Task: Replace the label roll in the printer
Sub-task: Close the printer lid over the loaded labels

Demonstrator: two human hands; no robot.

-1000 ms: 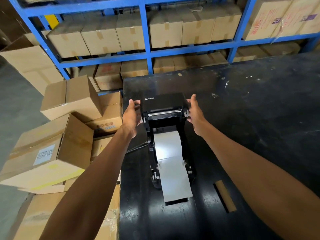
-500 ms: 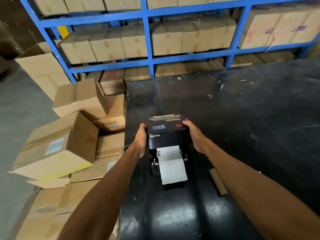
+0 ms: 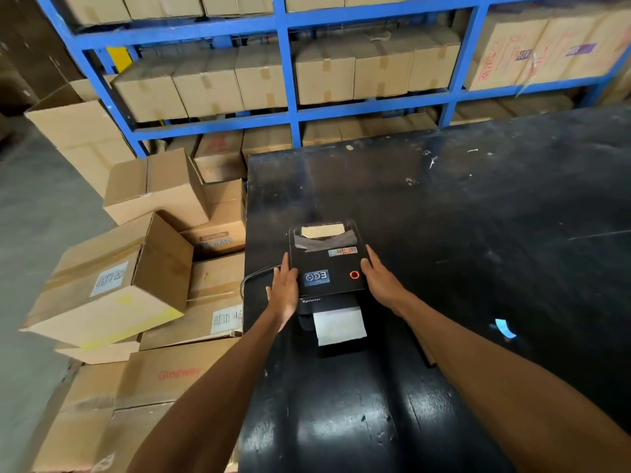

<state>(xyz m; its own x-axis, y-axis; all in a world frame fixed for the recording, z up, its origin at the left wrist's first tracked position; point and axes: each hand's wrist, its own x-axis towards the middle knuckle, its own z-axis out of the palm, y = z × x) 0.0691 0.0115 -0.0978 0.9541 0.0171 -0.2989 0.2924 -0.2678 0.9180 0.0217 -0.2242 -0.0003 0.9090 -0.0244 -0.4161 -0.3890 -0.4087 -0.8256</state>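
Note:
A black label printer [image 3: 327, 264] stands near the left edge of the black table [image 3: 478, 216], its lid down and a red ring lit on top. A white strip of label paper [image 3: 339, 326] sticks out of its front slot toward me. My left hand [image 3: 285, 290] lies along the lid's left edge, fingers stretched forward. My right hand [image 3: 380, 281] holds the lid's right edge the same way. The roll inside is hidden by the lid.
A brown cardboard core [image 3: 428, 356] lies on the table, mostly hidden under my right forearm. A blue scrap [image 3: 505, 327] lies further right. The printer's cable [image 3: 252, 278] hangs off the left edge. Stacked cartons [image 3: 112, 285] crowd the floor left; a blue rack [image 3: 290, 110] stands behind.
The lid, raised a second ago, has swung down over the label roll with both hands on it. Only a short strip of paper now shows at the front.

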